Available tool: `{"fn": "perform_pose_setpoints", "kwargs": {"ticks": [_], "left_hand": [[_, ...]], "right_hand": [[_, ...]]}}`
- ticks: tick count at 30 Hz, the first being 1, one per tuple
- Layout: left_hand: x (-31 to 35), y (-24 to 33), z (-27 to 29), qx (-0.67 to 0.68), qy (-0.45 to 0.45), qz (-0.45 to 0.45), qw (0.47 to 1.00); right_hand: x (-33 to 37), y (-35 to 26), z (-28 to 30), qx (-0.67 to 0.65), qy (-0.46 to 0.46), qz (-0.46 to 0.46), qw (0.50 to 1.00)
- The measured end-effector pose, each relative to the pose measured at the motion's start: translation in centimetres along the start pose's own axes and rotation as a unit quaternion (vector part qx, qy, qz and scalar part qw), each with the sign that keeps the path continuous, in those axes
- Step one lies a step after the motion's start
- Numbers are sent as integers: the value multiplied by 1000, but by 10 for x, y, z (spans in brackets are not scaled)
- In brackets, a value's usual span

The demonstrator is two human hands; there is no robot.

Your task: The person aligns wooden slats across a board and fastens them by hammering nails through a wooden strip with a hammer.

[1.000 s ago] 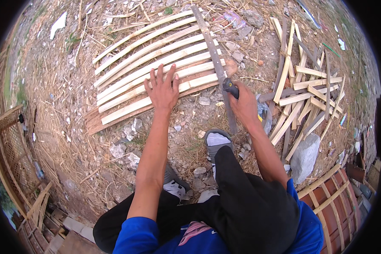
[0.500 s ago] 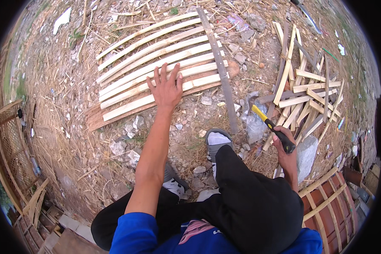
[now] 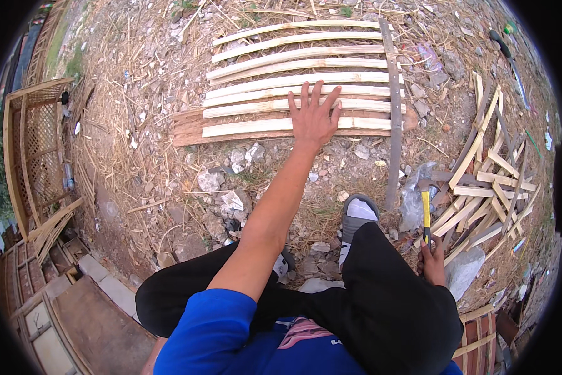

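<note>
My left hand [image 3: 314, 119] lies with fingers spread on a row of pale wooden slats [image 3: 250, 128]. The slats run side by side with gaps between them. A weathered brown board [image 3: 186, 130] shows beneath the nearest ones. Across their right ends lies a dark, narrow wooden strip [image 3: 394, 150], reaching past the slats toward my foot. Down by my right knee, my right hand [image 3: 432, 265] is closed around the handle of a hammer [image 3: 426, 209] with a yellow and black grip. The hammer's head points away from me, beside a crumpled clear plastic bag [image 3: 412, 212].
To the right is a tangled pile of wooden strips [image 3: 490, 187], with a pale stone block [image 3: 465, 272] nearer me. A tool with a black handle and long blade [image 3: 512, 69] lies far right. At left stands a lattice-filled wooden frame [image 3: 40, 150]. Stones and straw litter the ground.
The view has swung left, so the slats and pile appear farther right. The hammer has turned more upright in my right hand. My left hand stays on the slats.
</note>
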State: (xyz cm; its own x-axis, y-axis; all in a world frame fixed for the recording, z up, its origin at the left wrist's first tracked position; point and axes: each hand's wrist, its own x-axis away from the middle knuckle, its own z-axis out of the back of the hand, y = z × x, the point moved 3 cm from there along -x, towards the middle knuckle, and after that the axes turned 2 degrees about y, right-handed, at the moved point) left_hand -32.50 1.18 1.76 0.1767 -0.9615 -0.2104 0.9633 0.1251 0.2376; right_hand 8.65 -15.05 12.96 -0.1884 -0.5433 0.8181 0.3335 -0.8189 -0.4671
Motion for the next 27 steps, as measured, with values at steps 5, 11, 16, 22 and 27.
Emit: {"fn": "perform_pose_setpoints", "kwargs": {"ticks": [5,11,16,22,27], "left_hand": [[-15,24,-29,-4,-38,24,999],[-12,64,-53,-32,-13,10,999],[-14,87,-44,7,21,19,1000],[-20,88,-47,12,-30,35,999],[-21,86,-55,-16,53,1,998]], "right_hand": [[-28,6,12,-1,65,62,996],[-86,-13,-2,22,99,225,969],[-113,-45,-14,61,82,221,970],[-131,-54,-30,84,127,286,946],[-142,-52,-35,104,146,287,941]]}}
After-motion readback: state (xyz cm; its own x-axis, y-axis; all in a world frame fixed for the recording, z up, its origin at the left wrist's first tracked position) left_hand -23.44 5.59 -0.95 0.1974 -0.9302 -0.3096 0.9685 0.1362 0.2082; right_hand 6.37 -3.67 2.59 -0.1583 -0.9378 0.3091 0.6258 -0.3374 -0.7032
